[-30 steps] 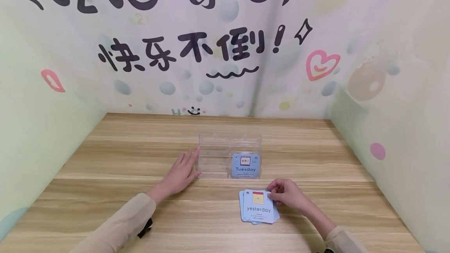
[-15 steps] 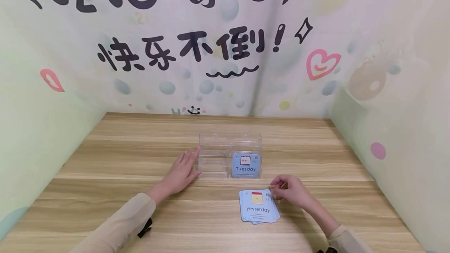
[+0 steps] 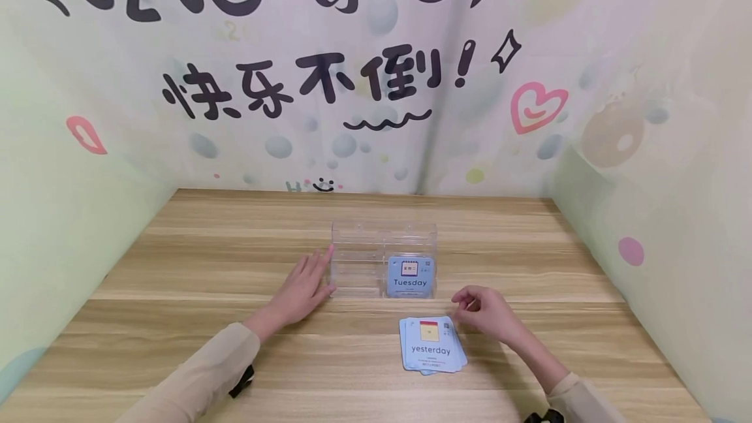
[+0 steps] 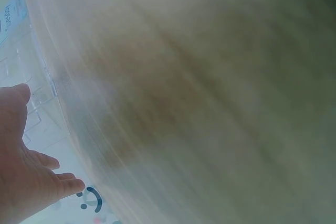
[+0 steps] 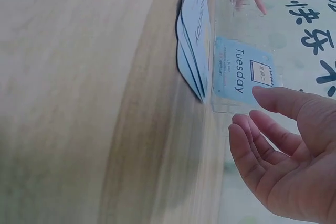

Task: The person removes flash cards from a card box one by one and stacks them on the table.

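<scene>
A clear plastic card holder (image 3: 358,260) stands on the table, and a blue "Tuesday" card (image 3: 410,277) sits in its lower right pocket. My left hand (image 3: 299,289) touches the holder's left side with its fingers extended. In front of the holder lies a loose stack of blue cards (image 3: 433,344), the top one reading "yesterday". Just beyond the stack's upper right corner hovers my right hand (image 3: 487,312), fingers loosely bent. The right wrist view shows a gap between thumb and fingers of the right hand (image 5: 289,145), with nothing held.
The wood-grain table (image 3: 205,247) reaches back to a printed cloth wall (image 3: 282,149) with black lettering. Pale side walls (image 3: 658,181) border it left and right.
My right hand has drawn away from the card stack's upper right corner, slightly up and to the right, and holds nothing. The left hand stays at the holder.
</scene>
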Motion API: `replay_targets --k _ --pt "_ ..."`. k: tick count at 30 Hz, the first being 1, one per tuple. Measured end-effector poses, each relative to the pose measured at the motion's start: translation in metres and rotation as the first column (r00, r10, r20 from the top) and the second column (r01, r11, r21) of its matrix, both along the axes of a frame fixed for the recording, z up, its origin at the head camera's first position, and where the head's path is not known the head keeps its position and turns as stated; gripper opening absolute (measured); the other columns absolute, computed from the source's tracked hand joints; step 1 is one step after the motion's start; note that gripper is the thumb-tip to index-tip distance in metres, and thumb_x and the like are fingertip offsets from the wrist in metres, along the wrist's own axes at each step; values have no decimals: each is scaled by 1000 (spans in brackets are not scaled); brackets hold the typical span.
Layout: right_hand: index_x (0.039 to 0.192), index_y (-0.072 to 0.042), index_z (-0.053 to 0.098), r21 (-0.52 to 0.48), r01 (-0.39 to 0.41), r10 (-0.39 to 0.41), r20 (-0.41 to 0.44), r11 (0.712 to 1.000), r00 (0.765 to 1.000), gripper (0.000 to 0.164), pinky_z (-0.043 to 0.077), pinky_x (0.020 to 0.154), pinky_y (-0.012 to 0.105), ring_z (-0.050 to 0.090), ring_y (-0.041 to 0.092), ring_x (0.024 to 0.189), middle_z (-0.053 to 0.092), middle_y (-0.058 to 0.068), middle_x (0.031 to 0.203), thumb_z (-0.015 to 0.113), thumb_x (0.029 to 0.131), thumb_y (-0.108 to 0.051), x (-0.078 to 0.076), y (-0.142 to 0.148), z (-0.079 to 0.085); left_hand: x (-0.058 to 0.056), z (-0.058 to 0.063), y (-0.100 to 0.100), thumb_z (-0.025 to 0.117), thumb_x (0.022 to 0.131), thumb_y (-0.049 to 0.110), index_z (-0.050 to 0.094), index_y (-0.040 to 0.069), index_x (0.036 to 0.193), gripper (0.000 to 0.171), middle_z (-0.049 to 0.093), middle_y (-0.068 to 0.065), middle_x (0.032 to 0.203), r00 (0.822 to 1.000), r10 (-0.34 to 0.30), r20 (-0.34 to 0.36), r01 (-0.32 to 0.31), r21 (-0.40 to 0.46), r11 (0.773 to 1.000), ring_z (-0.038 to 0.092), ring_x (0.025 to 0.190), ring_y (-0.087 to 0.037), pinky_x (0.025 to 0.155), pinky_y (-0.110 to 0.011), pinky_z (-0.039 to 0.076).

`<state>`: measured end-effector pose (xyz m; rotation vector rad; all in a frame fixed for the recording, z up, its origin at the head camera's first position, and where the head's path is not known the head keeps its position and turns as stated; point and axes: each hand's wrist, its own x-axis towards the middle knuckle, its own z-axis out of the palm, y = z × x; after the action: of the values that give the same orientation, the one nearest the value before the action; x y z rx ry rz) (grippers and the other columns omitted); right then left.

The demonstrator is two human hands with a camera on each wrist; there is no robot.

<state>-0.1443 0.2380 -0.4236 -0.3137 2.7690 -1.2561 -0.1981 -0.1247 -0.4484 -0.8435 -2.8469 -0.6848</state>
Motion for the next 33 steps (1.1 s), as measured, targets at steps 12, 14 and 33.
replay_targets --k 12,14,33 --pt "92 4 63 23 4 -2 -75 1000 997 24 45 53 21 54 10 63 58 0 73 72 72 -5 -5 -7 8 0 0 1 52 92 30 4 9 146 75 25 -29 142 1000 -2 -12 2 -3 1000 22 130 -44 105 -57 16" --pt "93 4 63 22 14 -13 -66 1000 998 24 45 54 21 54 12 64 58 1 73 72 72 -4 -5 -9 10 0 0 0 51 93 31 4 9 146 75 25 -28 142 1000 1 -9 -1 -7 1000 22 130 -44 105 -56 16" --pt "107 7 58 -19 32 -34 -122 999 992 40 49 61 23 58 16 74 61 13 85 74 73 -7 -21 -17 20 0 0 0 52 92 30 5 8 146 75 26 -29 142 1000 -8 -20 7 -14 1000 23 130 -45 105 -56 17"
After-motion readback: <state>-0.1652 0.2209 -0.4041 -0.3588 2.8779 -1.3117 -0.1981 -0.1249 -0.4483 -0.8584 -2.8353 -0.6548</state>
